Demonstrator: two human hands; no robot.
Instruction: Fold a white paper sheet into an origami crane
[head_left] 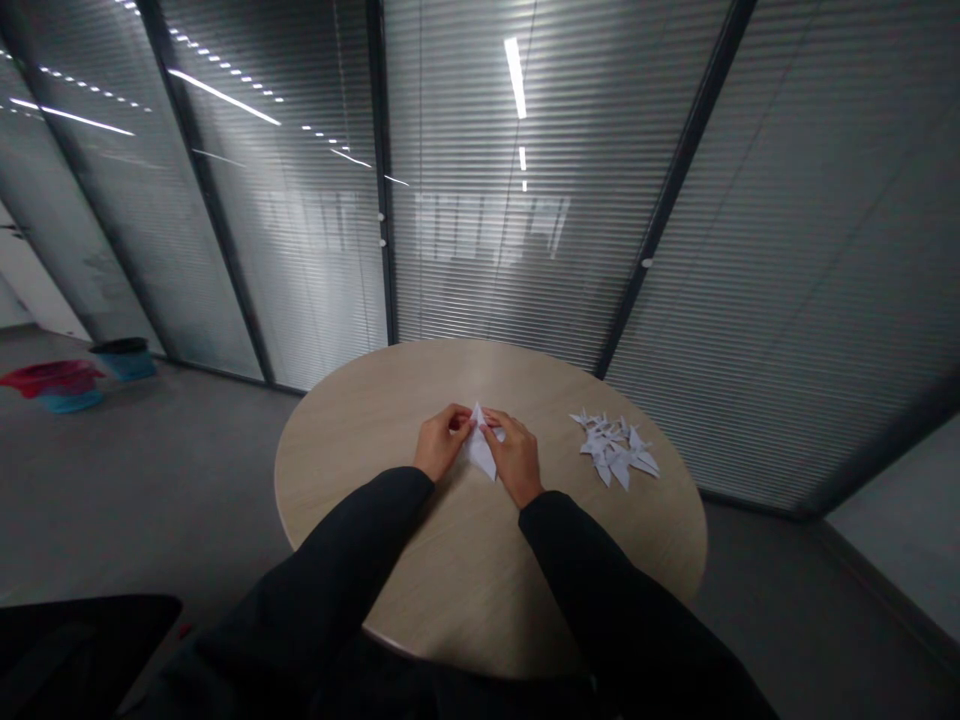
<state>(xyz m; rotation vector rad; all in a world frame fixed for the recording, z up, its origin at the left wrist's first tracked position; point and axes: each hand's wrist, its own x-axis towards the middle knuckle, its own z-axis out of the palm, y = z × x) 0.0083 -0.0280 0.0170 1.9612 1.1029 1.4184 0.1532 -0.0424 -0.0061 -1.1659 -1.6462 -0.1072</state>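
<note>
A white sheet of folded paper (481, 458) with a pointed top and a pointed lower end is between my hands, over the middle of the round table (360, 400). My left hand (442, 440) pinches its left edge near the top. On the other side my right hand (516, 455) grips the right edge, thumb and fingers closed together. Part of the paper is covered by my fingers. To the right lies a pile of white folded paper cranes (616, 452), apart from both hands.
Glass partitions with blinds (510, 270) stand just behind the table's far edge. Two bins are on the floor at the left, one with a red liner (52, 378) and one with a black liner (124, 347). A dark object (82, 640) is at the lower left.
</note>
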